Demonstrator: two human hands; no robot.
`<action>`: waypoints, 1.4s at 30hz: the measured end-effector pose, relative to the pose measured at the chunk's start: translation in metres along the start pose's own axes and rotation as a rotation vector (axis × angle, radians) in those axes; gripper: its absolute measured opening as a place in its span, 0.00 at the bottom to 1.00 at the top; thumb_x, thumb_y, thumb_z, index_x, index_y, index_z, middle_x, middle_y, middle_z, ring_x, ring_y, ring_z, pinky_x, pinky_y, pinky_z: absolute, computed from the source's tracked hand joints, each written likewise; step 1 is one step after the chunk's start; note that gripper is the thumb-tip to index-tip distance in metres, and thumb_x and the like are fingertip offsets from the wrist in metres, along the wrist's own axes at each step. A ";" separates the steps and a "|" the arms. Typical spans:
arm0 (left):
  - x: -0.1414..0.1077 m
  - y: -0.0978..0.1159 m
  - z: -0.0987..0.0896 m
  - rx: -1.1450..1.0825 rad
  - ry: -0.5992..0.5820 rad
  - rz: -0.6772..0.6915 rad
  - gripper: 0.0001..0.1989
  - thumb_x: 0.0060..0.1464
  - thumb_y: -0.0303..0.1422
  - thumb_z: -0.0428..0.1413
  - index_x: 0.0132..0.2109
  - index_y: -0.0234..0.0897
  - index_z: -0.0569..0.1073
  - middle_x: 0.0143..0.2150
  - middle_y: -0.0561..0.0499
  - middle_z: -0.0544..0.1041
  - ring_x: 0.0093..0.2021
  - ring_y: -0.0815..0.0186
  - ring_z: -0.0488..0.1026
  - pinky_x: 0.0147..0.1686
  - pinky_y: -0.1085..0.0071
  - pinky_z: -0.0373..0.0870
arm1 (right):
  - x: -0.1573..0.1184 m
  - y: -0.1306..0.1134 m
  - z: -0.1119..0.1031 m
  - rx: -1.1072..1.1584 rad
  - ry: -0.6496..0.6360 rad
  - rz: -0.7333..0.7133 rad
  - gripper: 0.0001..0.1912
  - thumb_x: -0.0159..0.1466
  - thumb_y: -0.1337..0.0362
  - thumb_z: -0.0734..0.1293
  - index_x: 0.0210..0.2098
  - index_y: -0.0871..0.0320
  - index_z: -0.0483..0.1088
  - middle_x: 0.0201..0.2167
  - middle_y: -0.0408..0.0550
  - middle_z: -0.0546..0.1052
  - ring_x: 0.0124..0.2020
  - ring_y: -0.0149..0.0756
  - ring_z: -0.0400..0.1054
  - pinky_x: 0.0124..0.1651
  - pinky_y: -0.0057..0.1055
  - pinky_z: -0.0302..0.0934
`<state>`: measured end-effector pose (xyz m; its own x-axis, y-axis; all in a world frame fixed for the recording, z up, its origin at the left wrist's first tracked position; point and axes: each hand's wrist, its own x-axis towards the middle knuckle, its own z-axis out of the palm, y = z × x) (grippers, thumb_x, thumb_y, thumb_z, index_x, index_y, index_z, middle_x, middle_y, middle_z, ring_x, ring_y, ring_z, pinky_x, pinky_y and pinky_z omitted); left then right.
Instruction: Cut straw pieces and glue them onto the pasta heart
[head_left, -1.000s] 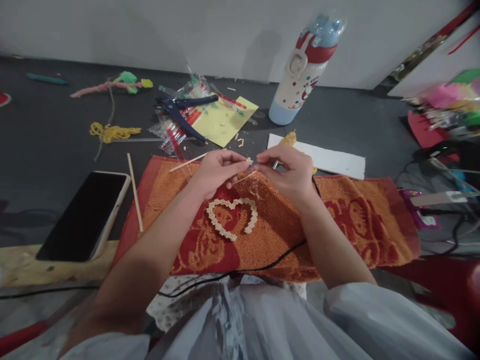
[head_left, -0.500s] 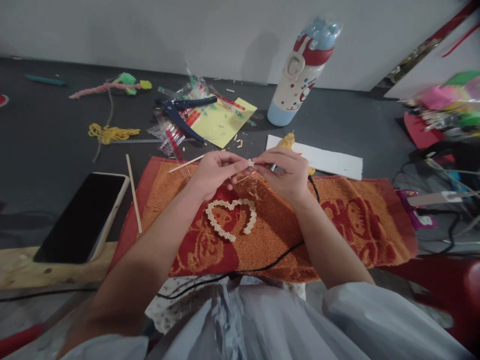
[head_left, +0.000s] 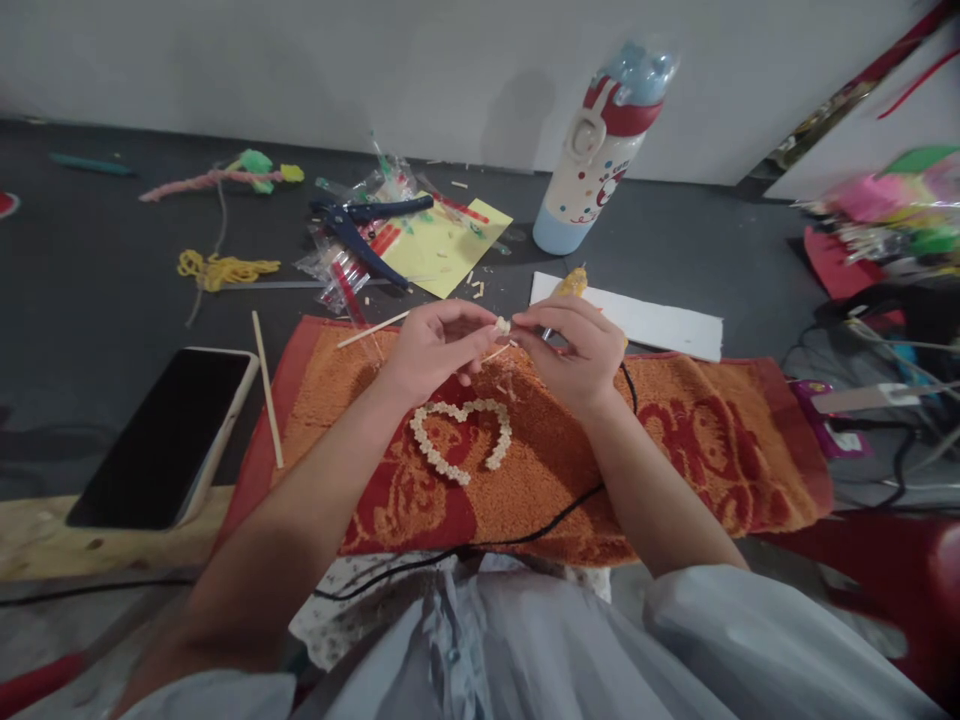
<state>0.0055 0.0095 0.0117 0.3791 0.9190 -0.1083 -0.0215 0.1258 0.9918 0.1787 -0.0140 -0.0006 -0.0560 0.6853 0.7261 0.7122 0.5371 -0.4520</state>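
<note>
My left hand pinches a small cream-coloured cluster of short stick pieces between thumb and fingertips. Right beside it, the thumb and fingers of my right hand are pressed together; whatever they hold is too small to make out. Below both hands an open heart shape, built of similar cream pieces, lies on an orange and red towel. Its outline has a gap at the lower right. A yellow glue gun sits partly hidden behind my right hand, its cord running across the towel.
Blue-handled pliers rest on plastic packets and a yellow paper. A bottle stands at the back. Left are a phone, a thin wooden stick and yellow yarn. A white strip lies right.
My right fingertips have drawn slightly away from the cluster, to the right. The cluster in my left hand is turned a little. The heart shape has stayed in place.
</note>
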 end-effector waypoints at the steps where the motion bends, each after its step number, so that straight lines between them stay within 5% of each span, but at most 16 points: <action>1: 0.000 0.000 0.000 0.014 -0.004 0.010 0.09 0.48 0.35 0.62 0.37 0.36 0.76 0.21 0.55 0.72 0.19 0.76 0.68 0.16 0.81 0.63 | 0.000 0.000 0.000 -0.007 0.007 -0.020 0.06 0.62 0.59 0.68 0.30 0.51 0.75 0.28 0.45 0.77 0.31 0.36 0.73 0.35 0.37 0.71; 10: 0.000 -0.001 0.002 0.020 -0.020 0.035 0.08 0.50 0.35 0.61 0.36 0.36 0.75 0.19 0.56 0.70 0.18 0.75 0.68 0.16 0.80 0.63 | -0.002 0.005 0.001 0.018 -0.029 -0.065 0.02 0.61 0.60 0.69 0.32 0.50 0.75 0.29 0.46 0.76 0.32 0.38 0.72 0.38 0.43 0.71; 31: 0.002 -0.003 0.001 -0.006 -0.029 -0.020 0.04 0.50 0.30 0.60 0.32 0.33 0.74 0.18 0.56 0.69 0.16 0.77 0.65 0.14 0.82 0.61 | -0.002 0.004 0.004 0.065 -0.002 -0.209 0.05 0.64 0.65 0.66 0.32 0.54 0.75 0.29 0.46 0.77 0.30 0.35 0.72 0.33 0.36 0.70; 42: 0.005 -0.003 0.000 -0.077 -0.030 -0.074 0.07 0.52 0.33 0.61 0.33 0.32 0.74 0.22 0.54 0.72 0.16 0.78 0.64 0.14 0.81 0.59 | -0.001 0.005 0.005 0.014 -0.132 0.027 0.06 0.64 0.60 0.65 0.31 0.53 0.72 0.28 0.46 0.75 0.34 0.37 0.71 0.42 0.43 0.70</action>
<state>0.0078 0.0134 0.0084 0.4095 0.8948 -0.1780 -0.0632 0.2224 0.9729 0.1790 -0.0100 -0.0062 -0.1298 0.7578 0.6395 0.7047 0.5242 -0.4781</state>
